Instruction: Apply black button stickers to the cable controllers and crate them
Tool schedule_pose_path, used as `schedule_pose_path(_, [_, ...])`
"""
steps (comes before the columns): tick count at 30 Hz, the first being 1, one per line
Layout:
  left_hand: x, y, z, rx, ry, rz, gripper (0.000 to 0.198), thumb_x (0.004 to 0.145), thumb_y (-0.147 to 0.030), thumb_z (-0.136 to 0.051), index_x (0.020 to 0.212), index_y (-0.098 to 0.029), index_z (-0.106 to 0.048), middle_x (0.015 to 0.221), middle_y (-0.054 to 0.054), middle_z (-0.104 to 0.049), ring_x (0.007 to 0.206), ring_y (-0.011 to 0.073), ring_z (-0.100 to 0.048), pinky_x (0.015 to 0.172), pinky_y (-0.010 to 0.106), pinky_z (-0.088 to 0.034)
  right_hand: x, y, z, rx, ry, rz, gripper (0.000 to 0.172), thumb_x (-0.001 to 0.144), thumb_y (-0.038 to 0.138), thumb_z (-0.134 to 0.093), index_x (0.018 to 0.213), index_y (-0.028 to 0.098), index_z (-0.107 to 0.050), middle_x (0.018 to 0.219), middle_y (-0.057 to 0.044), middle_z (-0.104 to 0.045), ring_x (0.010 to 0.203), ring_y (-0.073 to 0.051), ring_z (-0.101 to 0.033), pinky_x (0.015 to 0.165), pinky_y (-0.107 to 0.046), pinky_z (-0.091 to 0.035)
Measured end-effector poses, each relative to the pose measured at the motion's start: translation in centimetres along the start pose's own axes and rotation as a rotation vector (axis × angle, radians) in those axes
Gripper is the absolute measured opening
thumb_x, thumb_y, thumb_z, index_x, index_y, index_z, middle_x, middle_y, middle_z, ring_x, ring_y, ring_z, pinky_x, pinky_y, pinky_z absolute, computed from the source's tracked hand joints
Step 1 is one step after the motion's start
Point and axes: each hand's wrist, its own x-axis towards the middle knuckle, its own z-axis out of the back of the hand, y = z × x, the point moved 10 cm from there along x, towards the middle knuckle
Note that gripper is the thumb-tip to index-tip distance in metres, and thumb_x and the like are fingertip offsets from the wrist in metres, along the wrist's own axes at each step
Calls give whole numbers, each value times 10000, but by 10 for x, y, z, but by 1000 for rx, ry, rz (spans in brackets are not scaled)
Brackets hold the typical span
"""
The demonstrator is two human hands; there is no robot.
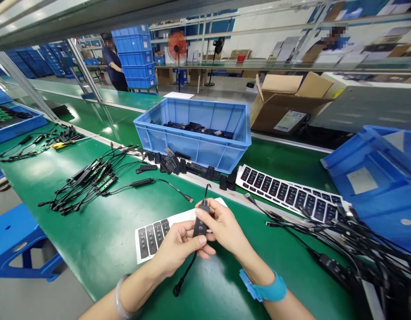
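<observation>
Between my two hands is a small black controller (200, 227) with round button marks on its face and a cable at each end. My left hand (180, 244) grips its lower end, thumb on top. The right hand (222, 222) pinches the upper end, its thumb pressed on the face. From the lower end a short cable runs to a round black plug (178, 288) over the table. Partly under my left hand lies a white sheet of black button stickers (151, 240). Behind the hands, another inline controller (142, 182) with a USB cable rests on the green table.
A blue bin (195, 146) of black parts stands behind, with loose black casings (170, 163) before it. Wired circuit boards (100, 175) are heaped left. Right are more sticker sheets (285, 191), a pile of cabled controllers (335, 269) and a tilted blue bin (375, 178).
</observation>
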Motion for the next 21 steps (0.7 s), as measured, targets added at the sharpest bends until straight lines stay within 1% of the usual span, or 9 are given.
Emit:
schedule_pose_path(3, [0, 3, 1, 12, -16, 25, 481, 695, -376, -826, 1049, -86, -679, 925, 135, -742, 653, 142, -703, 585, 204, -557, 3, -6, 8, 2, -56, -16, 476, 924, 553, -388, 777, 165, -622, 626, -11, -564, 553, -137, -496, 516, -265, -412])
schedule_pose_path(6, [-2, 1, 0, 56, -26, -2, 441, 679, -367, -838, 996, -95, -695, 885, 113, -743, 704, 161, -710, 640, 220, -567, -3, 4, 0, 22, 0, 36, 392, 877, 454, -523, 1126, 164, -611, 828, -47, -676, 693, -175, -594, 624, -294, -478])
schedule_pose_path(8, [-6, -1, -5, 112, 11, -29, 438, 672, -348, -845, 1011, -112, -698, 901, 103, -742, 810, 197, -717, 756, 267, -577, -12, 17, -4, -5, 30, 98, 588, 781, 306, -652, 1327, 184, -472, 914, -42, -684, 780, -188, -618, 705, -312, -499])
schedule_pose_path(10, [-11, -3, -11, 189, 91, -38, 539, 687, -352, -834, 1157, -155, -659, 1044, 116, -728, 964, 245, -697, 903, 347, -550, -23, 32, 10, -65, -49, 157, 615, 781, 244, -648, 1356, 203, -436, 888, -25, -671, 788, -180, -615, 730, -312, -498])
schedule_pose_path(11, [-14, -4, -11, 239, 133, -37, 608, 706, -370, -816, 1248, -183, -612, 1154, 126, -696, 1051, 270, -667, 962, 389, -523, -29, 40, 24, -85, -118, 180, 550, 824, 261, -607, 1347, 210, -443, 849, -16, -661, 766, -172, -612, 717, -307, -497])
schedule_pose_path(13, [-15, -11, -1, 424, 134, -64, 541, 784, -423, -733, 1276, -244, -600, 1305, 100, -623, 1172, 282, -601, 1022, 394, -486, -46, 57, 67, -109, -281, 204, 438, 908, 335, -505, 1326, 217, -445, 763, 4, -631, 696, -157, -601, 653, -288, -494])
schedule_pose_path(16, [-15, -28, 20, 720, 147, -93, 469, 827, -463, -658, 1266, -307, -608, 1384, 41, -567, 1233, 281, -556, 1024, 357, -483, -92, 81, 151, -206, -573, 162, 414, 939, 449, -414, 1277, 212, -450, 675, 28, -574, 571, -151, -571, 536, -268, -472])
schedule_pose_path(19, [-24, -53, 41, 906, 96, -170, 492, 826, -496, -629, 1288, -335, -583, 1349, 26, -598, 1157, 273, -613, 916, 311, -550, -163, 105, 231, -636, -888, 74, 444, 894, 504, -444, 1207, 200, -527, 793, -46, -634, 617, -197, -605, 622, -350, -497])
schedule_pose_path(21, [-37, -69, 50, 1012, 26, -228, 478, 836, -509, -598, 1279, -330, -587, 1299, 36, -634, 1079, 266, -655, 815, 282, -583, -202, 110, 265, -1004, -1002, 26, 489, 852, 526, -444, 1156, 170, -587, 944, -155, -664, 826, -307, -648, 776, -458, -487])
